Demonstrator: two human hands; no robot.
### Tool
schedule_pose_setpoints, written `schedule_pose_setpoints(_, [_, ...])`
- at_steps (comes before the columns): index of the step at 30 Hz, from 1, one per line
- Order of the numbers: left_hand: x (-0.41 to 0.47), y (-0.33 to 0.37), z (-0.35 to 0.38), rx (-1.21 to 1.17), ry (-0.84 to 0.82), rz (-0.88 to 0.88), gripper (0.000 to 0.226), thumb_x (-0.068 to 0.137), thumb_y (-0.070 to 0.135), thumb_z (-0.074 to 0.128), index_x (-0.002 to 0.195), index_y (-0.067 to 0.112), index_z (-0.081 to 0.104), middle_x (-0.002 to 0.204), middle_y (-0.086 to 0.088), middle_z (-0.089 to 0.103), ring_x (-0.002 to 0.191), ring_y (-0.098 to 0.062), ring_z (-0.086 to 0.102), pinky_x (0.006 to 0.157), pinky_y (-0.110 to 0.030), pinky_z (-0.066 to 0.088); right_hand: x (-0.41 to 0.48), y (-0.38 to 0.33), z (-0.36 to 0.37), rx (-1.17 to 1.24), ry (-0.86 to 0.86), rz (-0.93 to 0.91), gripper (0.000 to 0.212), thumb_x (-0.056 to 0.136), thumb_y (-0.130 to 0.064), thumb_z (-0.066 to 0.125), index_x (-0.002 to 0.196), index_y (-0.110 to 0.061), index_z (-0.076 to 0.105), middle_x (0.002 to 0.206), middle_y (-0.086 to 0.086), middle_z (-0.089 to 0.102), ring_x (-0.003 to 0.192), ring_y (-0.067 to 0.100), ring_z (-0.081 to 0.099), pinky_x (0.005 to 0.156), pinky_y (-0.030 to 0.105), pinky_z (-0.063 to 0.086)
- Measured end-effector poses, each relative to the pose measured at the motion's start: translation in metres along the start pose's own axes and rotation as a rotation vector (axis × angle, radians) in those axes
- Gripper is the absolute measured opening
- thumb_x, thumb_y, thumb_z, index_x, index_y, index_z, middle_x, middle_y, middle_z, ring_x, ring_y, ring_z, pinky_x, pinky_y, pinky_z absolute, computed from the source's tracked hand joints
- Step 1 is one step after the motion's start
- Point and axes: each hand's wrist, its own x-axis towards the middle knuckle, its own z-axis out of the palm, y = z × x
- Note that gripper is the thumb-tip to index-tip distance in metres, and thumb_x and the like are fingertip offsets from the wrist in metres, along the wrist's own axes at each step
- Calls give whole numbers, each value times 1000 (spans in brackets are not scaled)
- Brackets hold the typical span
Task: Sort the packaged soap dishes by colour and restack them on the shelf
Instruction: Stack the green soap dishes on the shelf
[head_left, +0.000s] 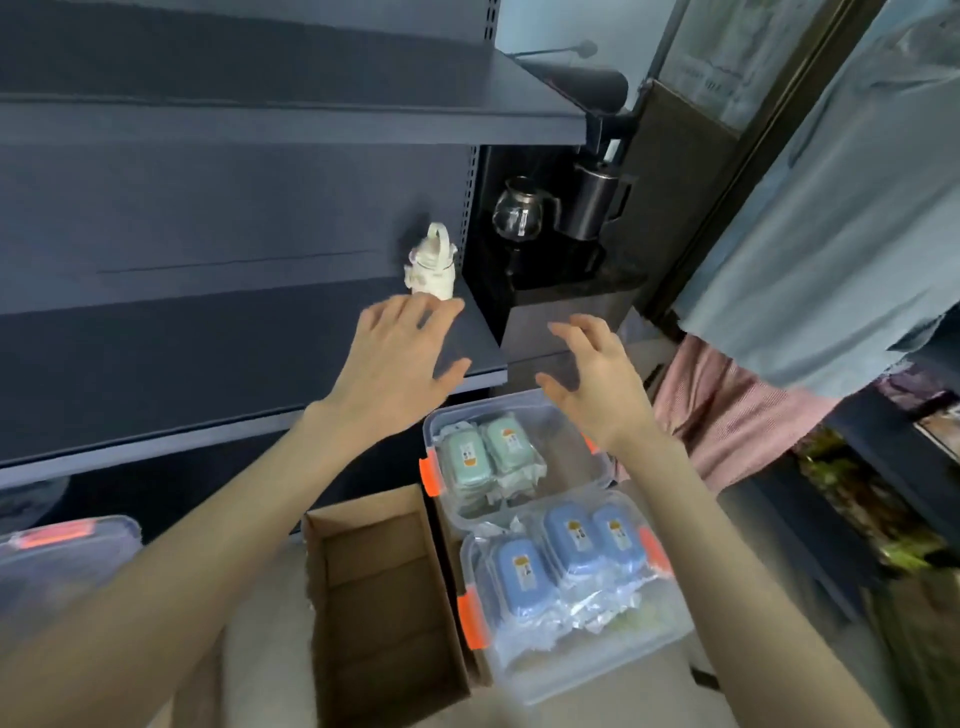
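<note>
Both my left hand (395, 358) and right hand (597, 379) hover spread, holding nothing. Green packaged soap dishes (488, 457) and blue ones (566, 551) sit in separate clear bins lower right; dark metal shelf (208, 364) holds none, so I judge restacking unstarted.

Both bare forearms reach forward and up, side by side. Left hand (397, 358) palm down, fingers spread, thumb out toward the right hand (597, 382). Right hand slightly lower, fingers loosely curled and apart, thumb pointing left. Neither grips anything.

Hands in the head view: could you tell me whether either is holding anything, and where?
Nothing is held: the left hand and right hand are both open and empty.
</note>
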Motion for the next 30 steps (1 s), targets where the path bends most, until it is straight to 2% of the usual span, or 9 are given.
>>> schedule_pose_setpoints(6, [16, 30, 91, -35, -97, -98, 56, 92, 37, 55, 141, 14, 41, 134, -9, 49, 125, -29, 42, 102, -39, 26, 7, 87, 50, 68, -174, 26, 53, 90, -22, 65, 138, -8, 47, 144, 15, 38, 126, 35, 44, 95, 44, 46])
schedule_pose_setpoints(12, [9, 77, 176, -127, -216, -372, 50, 90, 30, 60, 135, 12, 48, 130, -13, 53, 118, -33, 48, 99, -43, 32, 2, 170, 99, 113, -427, 0, 52, 89, -27, 65, 137, -12, 49, 138, 11, 45, 125, 30, 48, 112, 51, 28])
schedule_pose_setpoints(14, [-1, 91, 204, -169, -262, -447, 49, 90, 29, 61, 135, 12, 48, 130, -12, 53, 117, -34, 49, 99, -45, 34, -5, 193, 116, 155, -489, 9, 51, 90, -26, 65, 137, -12, 49, 139, 9, 45, 125, 23, 48, 116, 37, 24])
schedule_pose_setpoints(16, [-13, 102, 229, -201, -321, -529, 49, 91, 31, 59, 136, 14, 46, 131, -10, 52, 117, -33, 49, 97, -45, 35, -16, 210, 135, 218, -558, 37, 51, 91, -23, 65, 138, -12, 48, 139, 8, 43, 123, 20, 46, 100, 17, 28])
schedule_pose_setpoints(17, [-20, 107, 241, -215, -357, -573, 49, 92, 31, 58, 136, 15, 45, 132, -9, 51, 118, -31, 49, 97, -44, 35, -22, 217, 144, 232, -594, 52, 51, 91, -23, 64, 138, -13, 48, 139, 7, 43, 124, 20, 45, 93, 17, 30])
schedule_pose_setpoints(19, [-31, 114, 265, -257, -424, -657, 49, 92, 33, 56, 137, 18, 44, 132, -7, 51, 118, -30, 50, 96, -42, 36, -34, 230, 161, 234, -649, 82, 52, 90, -24, 64, 138, -15, 48, 138, 6, 45, 125, 21, 45, 89, 20, 33])
schedule_pose_setpoints(23, [-46, 119, 305, -343, -489, -804, 48, 91, 33, 59, 134, 15, 47, 127, -10, 54, 116, -32, 51, 96, -44, 38, -49, 247, 196, 281, -718, 140, 48, 87, -16, 68, 132, -5, 53, 128, 15, 52, 119, 30, 51, 93, 22, 33])
schedule_pose_setpoints(26, [-51, 115, 332, -406, -502, -881, 46, 90, 30, 61, 131, 14, 49, 122, -11, 56, 112, -33, 54, 94, -46, 42, -53, 256, 221, 304, -741, 213, 48, 88, -16, 68, 132, -5, 54, 132, 14, 51, 122, 29, 49, 98, 26, 34])
schedule_pose_setpoints(30, [-46, 99, 368, -444, -489, -935, 47, 90, 28, 61, 133, 13, 49, 128, -11, 54, 116, -33, 52, 98, -47, 41, -43, 268, 254, 334, -715, 251, 47, 88, -18, 68, 132, -6, 53, 127, 14, 53, 118, 30, 52, 101, 31, 36])
